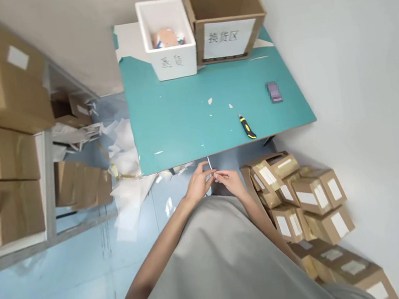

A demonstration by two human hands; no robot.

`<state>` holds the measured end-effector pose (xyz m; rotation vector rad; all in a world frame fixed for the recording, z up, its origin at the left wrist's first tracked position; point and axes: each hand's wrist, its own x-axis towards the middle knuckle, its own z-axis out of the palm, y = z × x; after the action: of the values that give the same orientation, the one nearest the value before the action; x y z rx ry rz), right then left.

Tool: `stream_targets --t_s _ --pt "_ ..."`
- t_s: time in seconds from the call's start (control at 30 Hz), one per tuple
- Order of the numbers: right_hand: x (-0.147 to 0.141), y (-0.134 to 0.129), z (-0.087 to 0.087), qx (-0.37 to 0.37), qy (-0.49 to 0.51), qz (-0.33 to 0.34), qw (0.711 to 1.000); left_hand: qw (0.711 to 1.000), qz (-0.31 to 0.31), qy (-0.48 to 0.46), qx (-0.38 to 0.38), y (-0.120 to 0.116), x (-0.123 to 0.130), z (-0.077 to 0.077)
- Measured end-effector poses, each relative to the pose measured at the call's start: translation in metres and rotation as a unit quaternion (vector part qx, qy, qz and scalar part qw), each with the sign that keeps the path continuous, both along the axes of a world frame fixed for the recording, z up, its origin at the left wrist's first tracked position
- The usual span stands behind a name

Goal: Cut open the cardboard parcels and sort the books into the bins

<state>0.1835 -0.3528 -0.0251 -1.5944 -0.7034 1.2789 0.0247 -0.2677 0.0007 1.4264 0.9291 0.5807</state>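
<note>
A thin white strip (209,162) rises from between my two hands at the front edge of the table (179,117). My left hand (199,182) is closed, its fingers curved around the strip's lower part. Right beside it, my right hand (230,181) pinches the same spot with thumb and fingertips. The strip's lower end is hidden by the fingers. On the green tabletop beyond lies a black and yellow utility knife (247,127), apart from both hands.
A white foam box (175,62) and an open cardboard box (200,42) stand at the table's back. A blurred purple item (274,92) lies right. Cartons (312,194) are piled at lower right; a shelf (47,195) with cartons stands left. White sheets (126,182) litter the floor.
</note>
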Motion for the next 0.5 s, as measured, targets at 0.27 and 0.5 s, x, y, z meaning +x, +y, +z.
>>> stream_targets --t_s 0.27,0.5 --pt "0.009 0.109 0.020 -0.019 0.027 0.112 0.993 0.976 0.204 -0.010 -0.073 0.049 0.000 0.008" --pt "-0.030 0.164 0.021 0.004 0.020 0.139 0.990 0.950 0.286 -0.001 -0.121 0.073 -0.031 0.005"
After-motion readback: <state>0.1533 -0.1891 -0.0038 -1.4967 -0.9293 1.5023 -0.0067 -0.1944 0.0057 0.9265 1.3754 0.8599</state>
